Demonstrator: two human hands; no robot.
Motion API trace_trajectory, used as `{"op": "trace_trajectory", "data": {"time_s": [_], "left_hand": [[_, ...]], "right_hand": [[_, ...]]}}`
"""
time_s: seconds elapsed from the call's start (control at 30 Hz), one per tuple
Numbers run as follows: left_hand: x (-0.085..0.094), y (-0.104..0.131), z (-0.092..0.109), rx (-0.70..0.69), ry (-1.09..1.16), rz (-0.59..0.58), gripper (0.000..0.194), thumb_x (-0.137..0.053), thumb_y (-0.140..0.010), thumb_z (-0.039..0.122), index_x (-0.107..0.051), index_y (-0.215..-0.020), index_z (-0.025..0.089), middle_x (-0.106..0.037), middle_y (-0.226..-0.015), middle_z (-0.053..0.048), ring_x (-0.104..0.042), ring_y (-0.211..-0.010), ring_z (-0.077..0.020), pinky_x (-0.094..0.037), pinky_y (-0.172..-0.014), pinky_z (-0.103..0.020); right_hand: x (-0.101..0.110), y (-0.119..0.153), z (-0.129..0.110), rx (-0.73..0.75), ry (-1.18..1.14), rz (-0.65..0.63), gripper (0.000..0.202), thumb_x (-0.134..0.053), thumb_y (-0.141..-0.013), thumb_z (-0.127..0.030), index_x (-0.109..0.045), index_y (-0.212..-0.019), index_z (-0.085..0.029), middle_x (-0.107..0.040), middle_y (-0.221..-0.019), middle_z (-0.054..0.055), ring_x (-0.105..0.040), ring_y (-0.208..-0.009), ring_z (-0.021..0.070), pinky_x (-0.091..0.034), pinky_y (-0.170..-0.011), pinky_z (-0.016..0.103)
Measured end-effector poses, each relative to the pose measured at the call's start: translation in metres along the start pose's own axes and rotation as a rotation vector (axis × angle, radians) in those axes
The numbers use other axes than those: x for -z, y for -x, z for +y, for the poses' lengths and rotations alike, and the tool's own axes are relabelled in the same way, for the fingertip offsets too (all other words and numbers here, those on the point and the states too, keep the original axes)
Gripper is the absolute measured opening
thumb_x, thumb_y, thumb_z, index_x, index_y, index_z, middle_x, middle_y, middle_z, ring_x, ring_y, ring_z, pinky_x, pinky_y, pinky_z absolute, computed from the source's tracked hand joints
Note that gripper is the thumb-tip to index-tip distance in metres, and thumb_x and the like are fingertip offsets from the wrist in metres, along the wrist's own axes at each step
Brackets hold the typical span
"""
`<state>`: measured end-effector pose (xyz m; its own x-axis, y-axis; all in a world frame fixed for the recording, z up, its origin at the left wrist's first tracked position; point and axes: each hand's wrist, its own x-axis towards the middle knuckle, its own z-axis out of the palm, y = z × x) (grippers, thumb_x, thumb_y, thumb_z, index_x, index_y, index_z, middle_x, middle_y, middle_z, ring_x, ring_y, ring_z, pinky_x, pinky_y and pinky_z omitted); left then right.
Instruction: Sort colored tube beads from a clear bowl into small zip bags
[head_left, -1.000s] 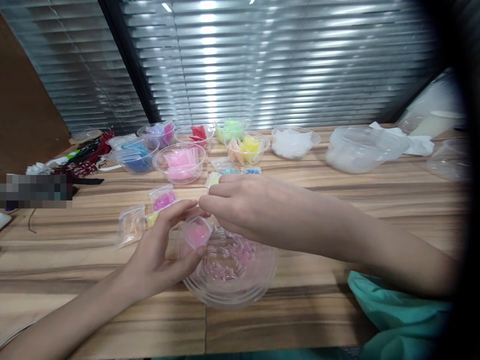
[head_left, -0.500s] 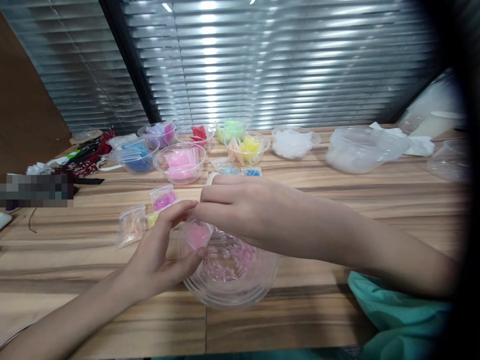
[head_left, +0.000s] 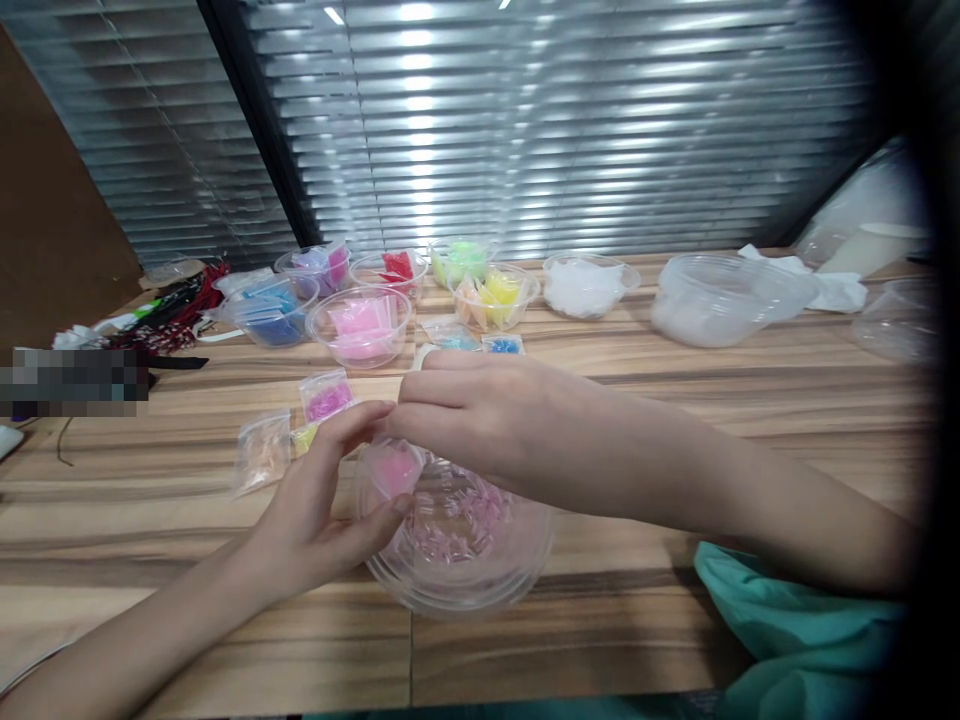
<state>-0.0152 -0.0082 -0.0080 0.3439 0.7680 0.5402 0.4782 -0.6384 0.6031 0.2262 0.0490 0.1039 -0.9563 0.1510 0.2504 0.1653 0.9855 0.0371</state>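
Observation:
A small clear bag with pink contents hangs over the left side of a round clear bowl. Pink pieces lie inside that bowl. My left hand is closed on the bag, its thumb at the lower edge and its fingers at the top. From the right, my right hand reaches over the bowl's back rim, its fingers bent down and pressed together at the bag's top. Its fingertips are mostly hidden behind the hand.
Bags with orange, magenta and blue contents lie around the hands. Behind stand clear bowls of pink, blue, yellow and white packets. Stacked clear bowls stand back right; dark cords lie left.

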Motion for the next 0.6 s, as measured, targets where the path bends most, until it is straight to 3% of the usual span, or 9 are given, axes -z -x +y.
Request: {"op": "trace_trajectory", "data": {"time_s": [0.27,0.43,0.6], "left_hand": [[-0.0001,-0.0021,0.0025,-0.025,-0.005,0.003,0.075,-0.073,-0.090,0.019,-0.037,-0.154,0.035,-0.061,-0.138,-0.008,-0.062,-0.125,-0.0255,-0.056,-0.106,-0.042],[0.0011,-0.0027,0.0047,-0.018,-0.013,-0.002,0.076,-0.073,-0.089,0.021,-0.037,-0.155,0.035,-0.061,-0.138,-0.008,-0.063,-0.125,-0.0276,-0.058,-0.104,-0.045],[0.0003,-0.0029,0.0056,-0.016,0.007,-0.012,0.077,-0.073,-0.089,0.019,-0.037,-0.155,0.036,-0.061,-0.141,-0.009,-0.062,-0.127,-0.0285,-0.057,-0.107,-0.046]], "right_hand": [[0.0021,-0.0020,-0.0007,0.002,0.011,-0.046,0.025,-0.052,-0.098,0.002,-0.071,-0.113,-0.006,-0.066,-0.101,0.008,-0.054,-0.087,0.0177,-0.043,-0.074,0.030],[0.0014,-0.0024,-0.0015,-0.009,0.030,-0.114,0.024,-0.053,-0.095,0.005,-0.072,-0.104,-0.006,-0.067,-0.102,0.009,-0.057,-0.088,0.0190,-0.045,-0.073,0.032],[-0.0018,-0.0009,-0.0007,0.015,0.009,-0.102,0.022,-0.057,-0.092,0.005,-0.073,-0.103,-0.007,-0.068,-0.105,0.010,-0.059,-0.092,0.0199,-0.047,-0.076,0.033]]}}
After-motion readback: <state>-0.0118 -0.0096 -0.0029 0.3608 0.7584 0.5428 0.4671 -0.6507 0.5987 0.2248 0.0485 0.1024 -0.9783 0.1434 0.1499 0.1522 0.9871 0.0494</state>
